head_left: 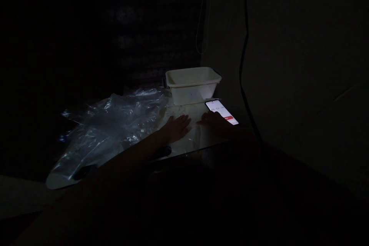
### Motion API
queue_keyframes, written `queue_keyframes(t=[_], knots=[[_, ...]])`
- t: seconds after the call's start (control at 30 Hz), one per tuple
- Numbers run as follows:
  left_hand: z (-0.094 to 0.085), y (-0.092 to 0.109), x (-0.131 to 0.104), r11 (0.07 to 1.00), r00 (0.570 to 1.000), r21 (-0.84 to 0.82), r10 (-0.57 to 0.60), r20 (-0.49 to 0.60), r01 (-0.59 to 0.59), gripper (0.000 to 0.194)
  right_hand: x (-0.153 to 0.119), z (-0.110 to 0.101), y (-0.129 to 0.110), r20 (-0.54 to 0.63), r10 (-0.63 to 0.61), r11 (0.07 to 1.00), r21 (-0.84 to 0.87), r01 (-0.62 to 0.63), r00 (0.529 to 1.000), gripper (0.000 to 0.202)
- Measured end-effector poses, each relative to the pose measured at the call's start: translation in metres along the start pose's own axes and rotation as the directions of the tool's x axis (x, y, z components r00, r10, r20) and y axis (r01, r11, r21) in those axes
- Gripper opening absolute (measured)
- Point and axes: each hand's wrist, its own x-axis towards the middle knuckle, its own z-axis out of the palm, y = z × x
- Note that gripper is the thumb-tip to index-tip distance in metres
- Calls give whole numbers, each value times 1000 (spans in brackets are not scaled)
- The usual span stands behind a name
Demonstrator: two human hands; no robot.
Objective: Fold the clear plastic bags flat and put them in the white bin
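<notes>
My left hand [176, 127] lies palm down on the pale tabletop [187, 145], its fingers stretched out and slightly spread. What looks like thin clear plastic lies beneath and around it. My right hand [215, 122] is just to the right, in deep shadow, with its fingers bent together and pointing left; anything between them is hidden. It partly covers a lit phone [230, 117] showing a running timer and a red button. A heap of clear plastic bags [115, 119] spreads over the left of the table, beside my left forearm.
A cream plastic tub [193, 90] with handles stands at the back of the table. Small dark objects lie near the front edge, one of them round [166, 150]. A dark cable [244, 54] hangs along the wall on the right. The room is very dim.
</notes>
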Motion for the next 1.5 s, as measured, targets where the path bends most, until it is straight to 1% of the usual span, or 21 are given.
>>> queue_keyframes(t=[0.1,0.17,0.23,0.33,0.43,0.53,0.63,0.73,0.77,0.87,0.93,1.0,1.07,1.13,1.2,1.27,1.37,1.43,1.5], knots=[[1,1,0,1000,1000,11,-1,26,1,49,1,-9,-4,42,22,1000,-8,-22,999,39],[2,1,1,1000,999,18,-6,32,6,49,2,-12,-7,35,33,999,30,-34,999,37],[2,1,1,1000,999,22,-15,41,14,50,2,-10,-10,19,6,996,94,-8,1000,37],[3,1,2,999,999,33,-15,50,13,51,1,-1,-12,10,-46,982,186,43,999,39],[4,1,2,999,999,40,-3,35,2,52,-2,5,-13,20,-55,974,219,49,998,41],[5,0,2,999,1000,32,0,30,-1,53,-6,5,-12,39,-62,971,232,52,997,40],[6,-2,3,999,1000,30,-14,27,13,54,-8,0,-17,21,-22,971,237,17,1000,37],[8,-3,3,998,999,29,-48,21,47,56,-9,-6,-28,6,32,974,223,-32,999,37],[8,-3,3,998,998,29,-60,17,59,56,-9,-9,-32,-2,54,975,215,-52,999,40],[7,-1,3,995,995,33,-95,7,95,56,-10,-20,-44,-3,132,977,169,-130,991,59],[6,0,3,991,992,39,-127,7,127,56,-12,-29,-51,29,170,976,135,-172,985,67],[5,0,4,986,987,41,-159,17,158,57,-14,-35,-57,75,209,969,121,-217,975,69],[6,-1,4,983,983,44,-181,22,180,58,-16,-40,-61,130,242,959,118,-257,962,63],[6,-3,4,980,981,48,-193,10,192,58,-17,-42,-64,175,261,953,110,-282,949,50],[6,-4,4,976,977,55,-212,0,212,59,-16,-44,-64,209,262,954,91,-286,942,36],[5,-5,3,970,972,59,-237,6,236,59,-15,-47,-62,248,274,953,59,-297,929,29],[2,-6,0,962,963,60,-270,29,267,58,-13,-51,-56,296,319,940,25,-341,900,27],[1,-6,-1,958,959,62,-282,31,280,57,-13,-52,-53,285,348,929,21,-368,893,27],[1,-7,-2,956,957,60,-290,21,288,57,-14,-52,-52,250,352,928,32,-371,902,29]])
